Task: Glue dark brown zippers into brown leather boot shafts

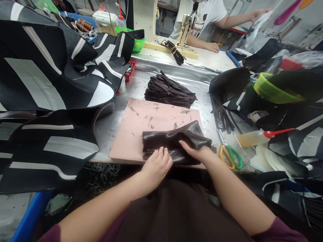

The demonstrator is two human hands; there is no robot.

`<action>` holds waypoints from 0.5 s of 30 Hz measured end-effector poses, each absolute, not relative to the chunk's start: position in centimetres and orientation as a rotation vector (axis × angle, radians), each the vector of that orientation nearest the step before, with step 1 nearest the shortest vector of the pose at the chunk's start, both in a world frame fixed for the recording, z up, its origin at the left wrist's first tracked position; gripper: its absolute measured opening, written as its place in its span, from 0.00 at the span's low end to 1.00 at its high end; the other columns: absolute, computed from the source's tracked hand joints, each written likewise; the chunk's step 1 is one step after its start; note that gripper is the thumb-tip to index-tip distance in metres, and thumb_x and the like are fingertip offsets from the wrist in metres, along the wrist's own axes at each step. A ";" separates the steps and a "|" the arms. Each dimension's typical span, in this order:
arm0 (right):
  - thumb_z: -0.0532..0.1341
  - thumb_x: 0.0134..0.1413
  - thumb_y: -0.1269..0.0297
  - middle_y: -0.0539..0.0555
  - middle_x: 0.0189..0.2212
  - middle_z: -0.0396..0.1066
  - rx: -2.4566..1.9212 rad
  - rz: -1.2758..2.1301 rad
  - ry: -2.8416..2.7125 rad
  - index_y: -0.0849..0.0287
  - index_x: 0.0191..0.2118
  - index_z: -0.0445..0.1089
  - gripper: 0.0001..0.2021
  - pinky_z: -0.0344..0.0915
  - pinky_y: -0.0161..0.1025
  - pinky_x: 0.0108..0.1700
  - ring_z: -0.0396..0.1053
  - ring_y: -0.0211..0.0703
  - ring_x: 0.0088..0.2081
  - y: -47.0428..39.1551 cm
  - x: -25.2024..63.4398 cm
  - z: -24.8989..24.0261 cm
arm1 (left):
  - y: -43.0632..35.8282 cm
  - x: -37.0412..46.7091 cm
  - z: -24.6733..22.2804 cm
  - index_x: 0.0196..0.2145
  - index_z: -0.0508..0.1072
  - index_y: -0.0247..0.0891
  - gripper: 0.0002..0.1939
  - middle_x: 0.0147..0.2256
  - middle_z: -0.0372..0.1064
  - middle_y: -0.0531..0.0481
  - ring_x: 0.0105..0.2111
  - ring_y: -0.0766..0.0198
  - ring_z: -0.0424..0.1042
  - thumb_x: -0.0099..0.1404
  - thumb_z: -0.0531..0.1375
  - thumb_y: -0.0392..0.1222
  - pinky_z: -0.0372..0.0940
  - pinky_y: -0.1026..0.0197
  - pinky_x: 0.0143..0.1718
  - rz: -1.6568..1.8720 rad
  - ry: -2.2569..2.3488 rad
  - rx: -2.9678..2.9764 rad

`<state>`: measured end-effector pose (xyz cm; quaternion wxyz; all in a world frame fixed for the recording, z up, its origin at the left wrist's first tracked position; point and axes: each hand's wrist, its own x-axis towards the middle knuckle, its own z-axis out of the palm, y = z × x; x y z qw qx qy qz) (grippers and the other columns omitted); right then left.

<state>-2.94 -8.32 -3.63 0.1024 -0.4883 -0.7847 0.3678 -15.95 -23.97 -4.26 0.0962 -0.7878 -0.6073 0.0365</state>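
A dark brown leather piece (161,139) lies folded on the pink board (141,117) near the table's front edge. My left hand (157,164) has its fingers curled together on the piece's lower edge. At the right end my right hand (198,151) grips the leather, thumb on top and its other fingers hidden beneath. Behind the board rests a pile of dark strips (168,90). Scissors with orange and green handles (230,157) lie just right of my right forearm.
Black panels with white strips (35,80) are heaped at the left. On the right are a glue bottle (252,138), a green basket (275,90) and more dark pieces. Across the table, a person (209,16) sits behind a sewing machine (145,20).
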 end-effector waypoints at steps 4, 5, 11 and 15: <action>0.61 0.41 0.51 0.59 0.49 0.66 -1.562 1.003 -2.414 0.56 0.43 0.68 0.22 0.53 0.54 0.55 0.58 0.57 0.55 -8.3 -3.3 -2.8 | -23.7 -15.9 -3.9 0.50 0.62 0.28 0.21 0.53 0.59 0.34 0.49 0.44 0.62 0.61 0.50 0.42 0.56 0.50 0.45 0.140 -1.801 -2.341; 0.61 0.41 0.52 0.59 0.49 0.66 -1.550 1.006 -2.424 0.56 0.43 0.69 0.21 0.54 0.53 0.55 0.58 0.56 0.54 -8.4 -3.3 -2.6 | -23.7 -15.9 -3.9 0.49 0.62 0.28 0.20 0.53 0.58 0.34 0.49 0.44 0.62 0.61 0.50 0.42 0.57 0.51 0.44 0.146 -1.806 -2.340; 0.61 0.42 0.54 0.55 0.40 0.71 -1.395 0.829 -2.458 0.54 0.34 0.72 0.12 0.55 0.51 0.55 0.62 0.54 0.51 -8.9 -3.4 -3.2 | -22.7 -14.9 -4.0 0.46 0.65 0.25 0.17 0.48 0.63 0.29 0.49 0.45 0.63 0.61 0.50 0.37 0.56 0.51 0.44 0.177 -1.786 -2.300; 0.61 0.43 0.55 0.53 0.37 0.73 -1.247 0.873 -2.443 0.51 0.32 0.72 0.10 0.54 0.51 0.56 0.64 0.52 0.50 -9.2 -3.3 -4.4 | -21.6 -13.9 -4.0 0.52 0.60 0.29 0.21 0.52 0.59 0.31 0.45 0.44 0.66 0.61 0.51 0.39 0.59 0.50 0.39 0.190 -1.847 -2.321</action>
